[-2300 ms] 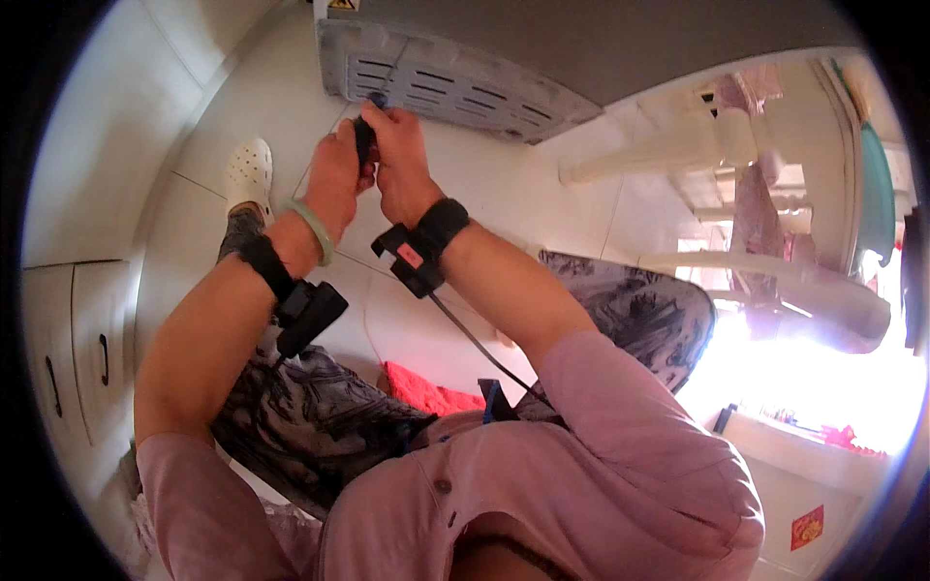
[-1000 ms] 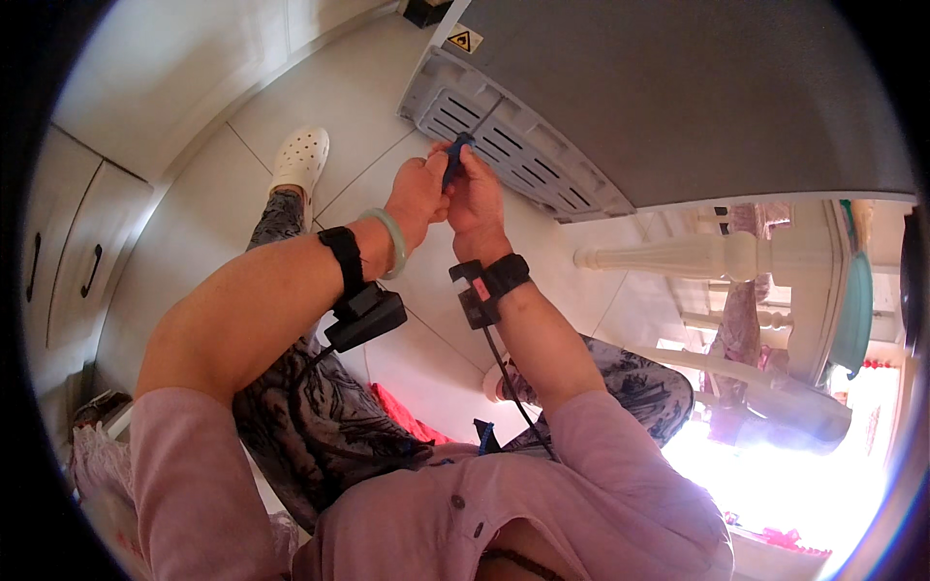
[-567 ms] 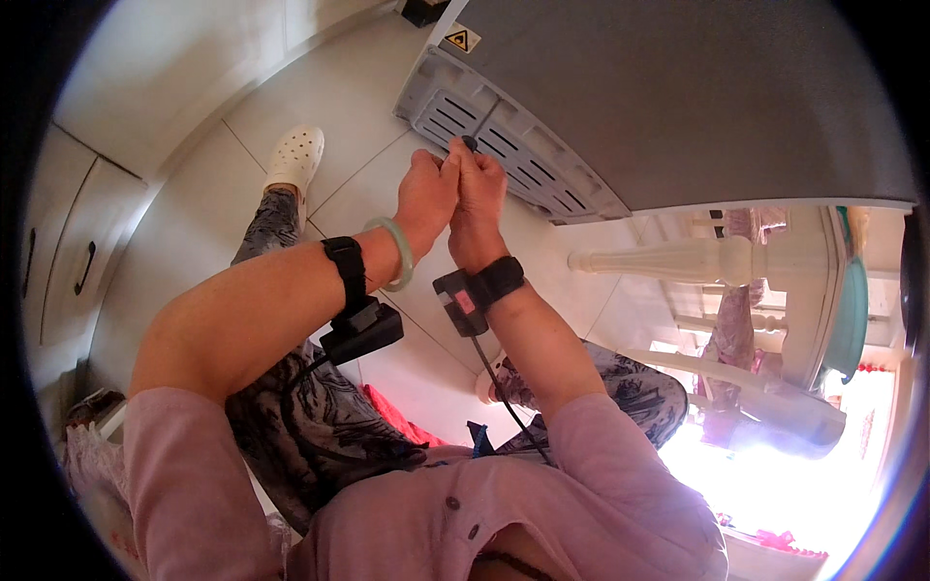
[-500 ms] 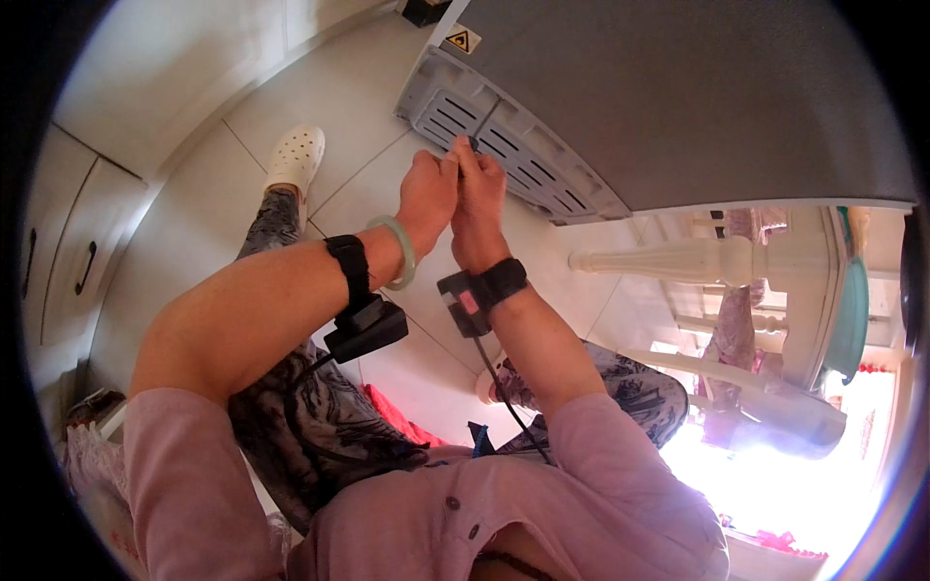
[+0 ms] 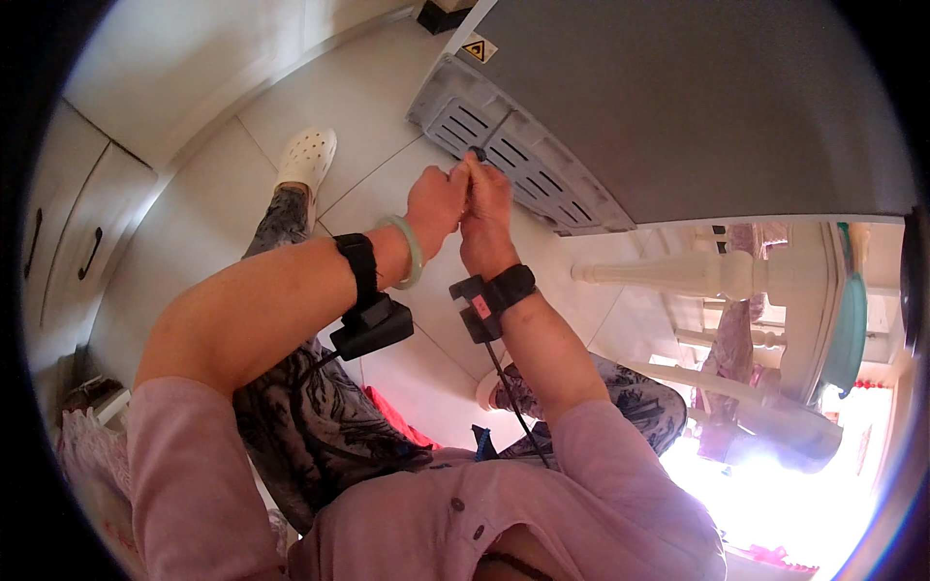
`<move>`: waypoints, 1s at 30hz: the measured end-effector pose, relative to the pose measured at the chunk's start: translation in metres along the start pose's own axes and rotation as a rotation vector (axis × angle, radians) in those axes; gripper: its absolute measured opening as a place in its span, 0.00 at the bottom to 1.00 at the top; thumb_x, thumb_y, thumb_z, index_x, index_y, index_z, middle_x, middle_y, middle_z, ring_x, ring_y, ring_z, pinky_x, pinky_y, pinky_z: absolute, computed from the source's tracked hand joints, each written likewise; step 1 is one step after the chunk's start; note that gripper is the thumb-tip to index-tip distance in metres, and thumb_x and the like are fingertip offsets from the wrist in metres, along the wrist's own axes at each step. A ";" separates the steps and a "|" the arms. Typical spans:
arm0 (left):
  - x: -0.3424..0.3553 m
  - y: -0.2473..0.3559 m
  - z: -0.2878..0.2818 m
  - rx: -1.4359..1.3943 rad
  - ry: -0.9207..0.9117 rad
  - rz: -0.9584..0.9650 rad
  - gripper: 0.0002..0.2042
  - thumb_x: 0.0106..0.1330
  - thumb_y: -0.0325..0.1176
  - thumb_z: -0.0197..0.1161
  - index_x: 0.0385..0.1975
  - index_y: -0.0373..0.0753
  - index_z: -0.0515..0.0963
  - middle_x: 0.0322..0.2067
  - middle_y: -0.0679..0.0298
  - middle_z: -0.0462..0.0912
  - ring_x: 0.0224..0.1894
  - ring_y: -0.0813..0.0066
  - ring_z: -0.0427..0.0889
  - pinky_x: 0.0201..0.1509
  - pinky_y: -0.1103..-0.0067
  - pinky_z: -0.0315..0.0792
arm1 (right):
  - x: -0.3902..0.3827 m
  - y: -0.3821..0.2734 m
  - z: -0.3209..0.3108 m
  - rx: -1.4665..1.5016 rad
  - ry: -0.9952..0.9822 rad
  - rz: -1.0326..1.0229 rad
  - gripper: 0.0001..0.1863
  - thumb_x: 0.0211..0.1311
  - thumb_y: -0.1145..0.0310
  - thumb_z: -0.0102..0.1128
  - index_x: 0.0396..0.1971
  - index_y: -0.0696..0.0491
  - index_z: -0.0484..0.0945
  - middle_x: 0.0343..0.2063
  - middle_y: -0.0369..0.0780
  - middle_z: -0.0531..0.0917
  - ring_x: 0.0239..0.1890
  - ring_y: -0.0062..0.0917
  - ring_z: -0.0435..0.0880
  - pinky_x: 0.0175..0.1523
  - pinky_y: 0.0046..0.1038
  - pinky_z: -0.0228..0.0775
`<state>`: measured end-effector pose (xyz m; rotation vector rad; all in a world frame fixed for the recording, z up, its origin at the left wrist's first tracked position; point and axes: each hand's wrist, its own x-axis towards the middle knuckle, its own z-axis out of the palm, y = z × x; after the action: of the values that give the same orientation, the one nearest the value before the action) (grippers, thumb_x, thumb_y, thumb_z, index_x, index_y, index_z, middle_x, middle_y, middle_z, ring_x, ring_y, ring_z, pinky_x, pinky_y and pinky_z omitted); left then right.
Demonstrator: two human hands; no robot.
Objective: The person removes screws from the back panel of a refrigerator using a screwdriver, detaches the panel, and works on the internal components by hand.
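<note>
My left hand [image 5: 436,198], with a pale green bangle on its wrist, and my right hand [image 5: 489,198] are closed together round the handle of a screwdriver [image 5: 497,130]. Only the handle's dark top shows above my fingers. Its thin shaft reaches up to the grey slotted panel [image 5: 538,179] along the bottom of a large grey appliance [image 5: 707,97], which has a yellow warning sticker near its corner. Whether the tip touches the panel, I cannot tell. Both forearms carry black strapped devices with cables.
White cabinets [image 5: 107,232] stand at the left. A white-shod foot [image 5: 305,160] rests on the tiled floor [image 5: 358,116]. At the right are white furniture legs [image 5: 697,271], a teal object [image 5: 848,329] and bright glare. Red cloth [image 5: 397,416] lies below my arms.
The view has shifted since the oldest frame, putting the appliance and my hands further right. The blue handle, visible one second ago, is now mostly covered by my fingers.
</note>
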<state>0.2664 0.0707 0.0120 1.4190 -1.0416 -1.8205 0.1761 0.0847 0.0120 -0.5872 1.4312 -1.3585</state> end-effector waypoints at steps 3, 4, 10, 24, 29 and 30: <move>0.006 -0.009 0.007 0.108 0.110 0.159 0.17 0.71 0.46 0.50 0.38 0.35 0.67 0.27 0.63 0.73 0.22 0.76 0.72 0.20 0.79 0.66 | -0.007 -0.003 0.005 0.001 0.039 -0.102 0.19 0.61 0.53 0.61 0.24 0.53 0.71 0.19 0.32 0.71 0.21 0.18 0.67 0.24 0.23 0.57; 0.008 -0.010 0.008 0.068 0.114 0.158 0.17 0.71 0.46 0.50 0.38 0.35 0.67 0.27 0.63 0.73 0.21 0.77 0.71 0.19 0.79 0.65 | -0.008 -0.005 0.005 0.036 0.039 -0.083 0.19 0.61 0.53 0.60 0.24 0.54 0.71 0.20 0.33 0.72 0.22 0.18 0.68 0.25 0.24 0.59; 0.004 -0.003 0.007 -0.153 0.037 0.129 0.15 0.71 0.45 0.48 0.36 0.36 0.68 0.23 0.65 0.72 0.16 0.78 0.66 0.16 0.79 0.60 | -0.003 -0.001 0.002 0.444 -0.111 0.036 0.17 0.65 0.56 0.57 0.31 0.57 0.76 0.29 0.38 0.80 0.32 0.24 0.78 0.39 0.27 0.71; 0.002 -0.004 0.010 0.157 0.143 0.174 0.21 0.66 0.44 0.52 0.36 0.25 0.71 0.37 0.38 0.79 0.43 0.44 0.80 0.45 0.62 0.73 | -0.004 -0.005 -0.003 0.009 0.045 -0.065 0.15 0.62 0.57 0.61 0.25 0.54 0.74 0.23 0.34 0.77 0.27 0.19 0.74 0.34 0.22 0.65; 0.003 0.000 0.012 -0.071 0.085 0.235 0.16 0.70 0.45 0.50 0.36 0.35 0.69 0.23 0.62 0.73 0.16 0.78 0.68 0.15 0.79 0.61 | -0.004 -0.008 -0.004 0.393 -0.180 0.020 0.17 0.67 0.57 0.55 0.36 0.58 0.78 0.33 0.39 0.81 0.37 0.25 0.79 0.43 0.27 0.71; 0.002 0.001 0.011 -0.134 0.057 0.222 0.16 0.70 0.44 0.50 0.35 0.35 0.69 0.22 0.63 0.72 0.16 0.78 0.68 0.15 0.79 0.60 | -0.002 -0.007 -0.004 0.429 -0.178 0.068 0.18 0.67 0.57 0.54 0.38 0.59 0.78 0.35 0.40 0.82 0.39 0.26 0.80 0.44 0.28 0.71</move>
<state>0.2556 0.0705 0.0134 1.2176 -0.9865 -1.6486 0.1708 0.0864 0.0187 -0.3623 0.9684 -1.4632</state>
